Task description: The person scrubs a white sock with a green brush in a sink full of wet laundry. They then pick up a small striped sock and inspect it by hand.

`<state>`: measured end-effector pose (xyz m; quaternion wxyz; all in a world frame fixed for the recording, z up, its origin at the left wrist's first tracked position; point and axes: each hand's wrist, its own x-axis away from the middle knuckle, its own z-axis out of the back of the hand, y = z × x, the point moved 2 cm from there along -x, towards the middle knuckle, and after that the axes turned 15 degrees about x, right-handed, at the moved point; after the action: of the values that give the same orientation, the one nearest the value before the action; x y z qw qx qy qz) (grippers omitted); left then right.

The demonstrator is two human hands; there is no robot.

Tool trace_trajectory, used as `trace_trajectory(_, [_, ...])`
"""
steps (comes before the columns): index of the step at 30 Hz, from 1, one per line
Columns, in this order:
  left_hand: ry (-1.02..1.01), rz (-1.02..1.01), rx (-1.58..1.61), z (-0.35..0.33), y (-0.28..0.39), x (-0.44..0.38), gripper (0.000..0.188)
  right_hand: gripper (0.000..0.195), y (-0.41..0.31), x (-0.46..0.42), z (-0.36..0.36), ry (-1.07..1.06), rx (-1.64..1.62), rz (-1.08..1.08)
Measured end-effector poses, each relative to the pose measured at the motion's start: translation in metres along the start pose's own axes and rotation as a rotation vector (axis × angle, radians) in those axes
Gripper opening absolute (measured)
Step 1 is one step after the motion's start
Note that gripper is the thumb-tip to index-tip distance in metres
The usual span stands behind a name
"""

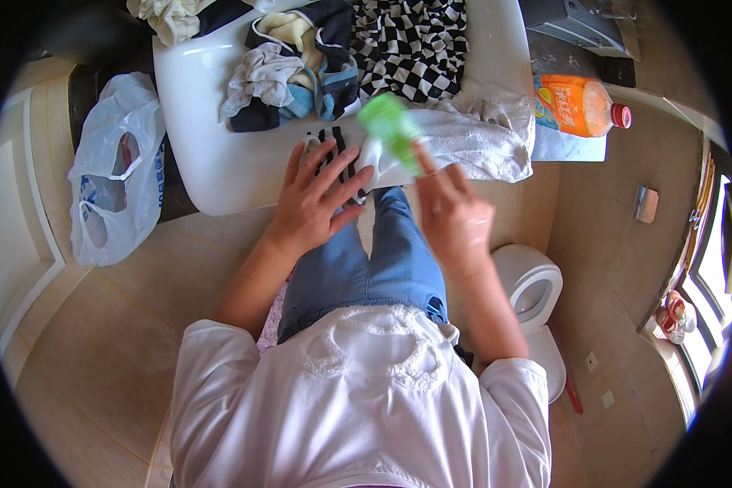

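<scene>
My right hand [454, 213] grips a green scrub brush [390, 128], blurred, above a wet white sock or garment at the front of a white washbasin [219, 177]. Spread flat with fingers apart, my left hand [320, 198] presses on the black-striped end of the white cloth [348, 152] near the basin's edge. The wet white cloth [457, 143] continues to the right along the rim. Behind it lies a black-and-white checkered cloth [415, 55]. Dark, blue and cream garments [335, 61] are heaped left of that, with a white lacy cloth [265, 73] on them.
A white plastic bag [119, 177] sits left of the basin. An orange bottle with a red cap [576, 107] lies on its side at the right. More cream cloth [171, 18] is at the top left. A white toilet [527, 293] stands at my right.
</scene>
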<state>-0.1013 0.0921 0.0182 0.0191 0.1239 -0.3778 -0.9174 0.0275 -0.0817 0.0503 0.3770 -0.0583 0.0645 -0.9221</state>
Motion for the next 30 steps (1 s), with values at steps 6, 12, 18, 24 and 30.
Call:
trace_trajectory(6, [0.173, -0.03, 0.011, -0.024, -0.012, 0.012, 0.02, 0.045, -0.014, 0.012, -0.012, -0.126, 0.163, 0.053])
trace_trajectory(12, [0.198, -0.018, 0.073, -0.023, -0.013, 0.018, 0.016, 0.047, 0.063, 0.01, 0.004, -0.015, 0.446, -0.151])
trace_trajectory(18, [0.202, -0.039, 0.086, -0.026, -0.013, 0.007, 0.013, 0.049, -0.034, 0.005, -0.008, -0.166, 0.101, 0.048])
trace_trajectory(24, [0.179, -0.075, 0.04, -0.02, -0.014, 0.007, 0.015, 0.04, 0.079, 0.004, -0.003, -0.056, 0.406, -0.211])
trace_trajectory(30, [0.147, 0.031, -0.157, -0.013, 0.011, -0.036, 0.032, 0.043, 0.023, -0.003, 0.013, -0.012, 0.18, -0.145])
